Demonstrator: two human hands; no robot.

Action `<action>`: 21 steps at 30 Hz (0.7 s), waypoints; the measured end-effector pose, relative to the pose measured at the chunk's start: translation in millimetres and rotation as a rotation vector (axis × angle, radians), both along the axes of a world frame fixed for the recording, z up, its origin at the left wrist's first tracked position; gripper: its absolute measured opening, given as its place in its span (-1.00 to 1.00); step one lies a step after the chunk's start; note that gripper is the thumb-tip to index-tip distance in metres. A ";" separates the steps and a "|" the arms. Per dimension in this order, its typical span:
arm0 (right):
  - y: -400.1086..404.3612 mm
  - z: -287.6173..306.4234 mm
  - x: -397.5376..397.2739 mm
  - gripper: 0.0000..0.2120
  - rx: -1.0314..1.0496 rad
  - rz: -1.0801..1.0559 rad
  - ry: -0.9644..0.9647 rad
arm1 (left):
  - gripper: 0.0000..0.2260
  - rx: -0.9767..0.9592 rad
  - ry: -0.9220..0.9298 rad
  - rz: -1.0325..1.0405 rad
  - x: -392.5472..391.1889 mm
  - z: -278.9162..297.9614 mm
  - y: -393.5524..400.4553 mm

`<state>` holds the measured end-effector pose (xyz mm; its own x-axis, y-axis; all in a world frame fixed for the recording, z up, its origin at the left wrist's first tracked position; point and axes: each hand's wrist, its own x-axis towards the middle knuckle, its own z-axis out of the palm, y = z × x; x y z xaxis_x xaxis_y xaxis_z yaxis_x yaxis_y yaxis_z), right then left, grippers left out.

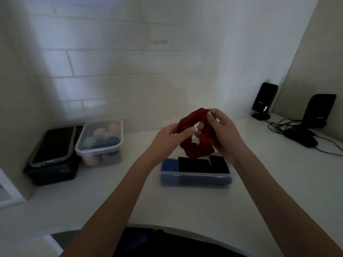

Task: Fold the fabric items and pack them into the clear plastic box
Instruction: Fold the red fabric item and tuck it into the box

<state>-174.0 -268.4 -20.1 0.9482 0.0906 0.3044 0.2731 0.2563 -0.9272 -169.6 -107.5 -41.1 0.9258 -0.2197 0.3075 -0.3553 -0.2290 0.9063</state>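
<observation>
Red fabric held over the box
Left hand (168,135) and right hand (225,131) grip red fabric (194,132) above clear plastic box (195,178) on the desk (259,182).

forearms (118,206): bare, sleeveless | nails (209,114): pale | lap garment (167,242): dark

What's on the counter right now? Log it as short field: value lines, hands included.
held item: red fabric, bunched into a ring, above the box
left hand: pinching the ring's left side
right hand: gripping its right side
clear plastic box: open; black fabric and blue fabric inside
lidded tub: pastel balls, left of box
phone: on a dark case, far left
speakers: back right, cabled
</observation>
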 end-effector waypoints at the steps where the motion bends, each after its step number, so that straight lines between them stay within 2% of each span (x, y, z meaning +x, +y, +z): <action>1: 2.4 -1.8 1.2 -0.85 0.014 0.011 0.018 | -0.90 -0.039 0.073 -0.029 1.4 0.7 -3.6; 3: 3.5 -5.3 3.8 -0.86 0.078 0.023 0.061 | -0.90 -0.221 0.182 -0.010 5.9 1.2 -2.8; 5: 3.0 -9.2 5.3 -0.85 0.163 0.045 0.123 | -0.81 -0.623 0.383 -0.120 10.5 0.2 1.9; 7: 5.6 -13.0 3.0 -0.84 0.131 0.054 0.164 | -0.78 -0.928 0.539 -0.262 11.1 0.6 6.5; 10: 13.9 -16.1 -3.6 -0.79 0.010 0.048 0.139 | -0.80 -1.162 0.562 -0.387 13.0 1.2 11.2; 12: 16.7 -15.3 -7.7 -0.74 -0.134 -0.015 0.067 | -0.76 -1.153 0.506 -0.389 13.9 2.9 13.2; 17: 21.0 -11.0 -20.7 -0.72 -0.495 -0.144 -0.213 | -0.78 -0.855 0.342 -0.334 12.2 -2.6 8.7; 21: 21.6 -11.3 -22.7 -0.70 -0.620 -0.169 -0.348 | -0.72 -0.607 0.182 -0.274 3.4 1.0 8.8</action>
